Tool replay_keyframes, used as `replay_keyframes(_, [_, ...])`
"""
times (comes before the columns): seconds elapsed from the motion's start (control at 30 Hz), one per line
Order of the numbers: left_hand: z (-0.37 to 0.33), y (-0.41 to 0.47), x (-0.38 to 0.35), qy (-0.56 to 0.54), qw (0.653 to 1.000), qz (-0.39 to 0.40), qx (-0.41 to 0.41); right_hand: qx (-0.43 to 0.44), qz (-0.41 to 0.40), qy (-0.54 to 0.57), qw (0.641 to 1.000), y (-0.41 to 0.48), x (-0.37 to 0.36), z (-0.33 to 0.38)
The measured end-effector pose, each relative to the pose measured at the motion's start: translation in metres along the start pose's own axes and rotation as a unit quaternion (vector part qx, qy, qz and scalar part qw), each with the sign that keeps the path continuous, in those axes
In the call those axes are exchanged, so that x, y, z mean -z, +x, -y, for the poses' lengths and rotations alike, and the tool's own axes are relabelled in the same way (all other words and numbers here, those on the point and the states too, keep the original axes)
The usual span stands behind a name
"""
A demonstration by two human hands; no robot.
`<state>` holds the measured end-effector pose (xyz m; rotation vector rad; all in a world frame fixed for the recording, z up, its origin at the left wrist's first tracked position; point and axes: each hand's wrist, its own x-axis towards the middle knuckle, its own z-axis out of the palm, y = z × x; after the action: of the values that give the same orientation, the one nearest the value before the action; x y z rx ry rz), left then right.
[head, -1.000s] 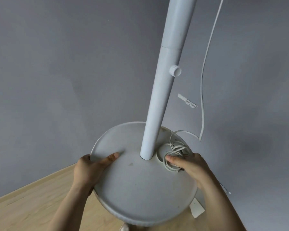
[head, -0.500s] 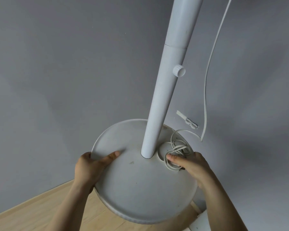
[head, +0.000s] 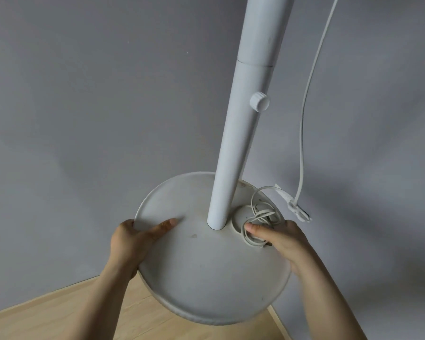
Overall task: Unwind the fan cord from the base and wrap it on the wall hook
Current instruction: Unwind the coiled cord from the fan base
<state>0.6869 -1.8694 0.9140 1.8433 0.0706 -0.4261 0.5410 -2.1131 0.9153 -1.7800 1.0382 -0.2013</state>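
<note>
Against the grey wall [head: 84, 119], above the wood floor [head: 59, 315], our left hand [head: 130, 239] clamped the base [head: 206, 278] rim to steady it. Our right hand [head: 282, 241] pinched the cord [head: 260, 213], which lay coiled beside the pole [head: 233, 155] (hook [head: 298, 209] just beyond), seemingly to start unwinding.

**Hands at the fan.** The left forearm [head: 103, 303] and right forearm [head: 329, 298] are raised from the lower edge, bare. The left hand [head: 130, 239] is clamped on the rim of the base [head: 206, 271], thumb laid flat on top, fingers hidden beneath. The right hand [head: 284, 238] is closed over the coiled cord [head: 260, 214], thumb pressed against its loops.
</note>
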Motion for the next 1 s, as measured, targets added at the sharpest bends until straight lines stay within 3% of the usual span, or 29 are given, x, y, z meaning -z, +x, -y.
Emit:
replay_keyframes(0.57, [-0.012, 0.011, -0.122, -0.088, 0.979, -0.174, 0.052, 0.082, 0.173, -0.014, 0.981, 0.151, 0.069, 0.034])
replay_keyframes(1.0, [-0.019, 0.019, -0.120, -0.068, 0.975, -0.204, 0.052, 0.073, 0.186, -0.018, 0.980, 0.178, 0.049, 0.034])
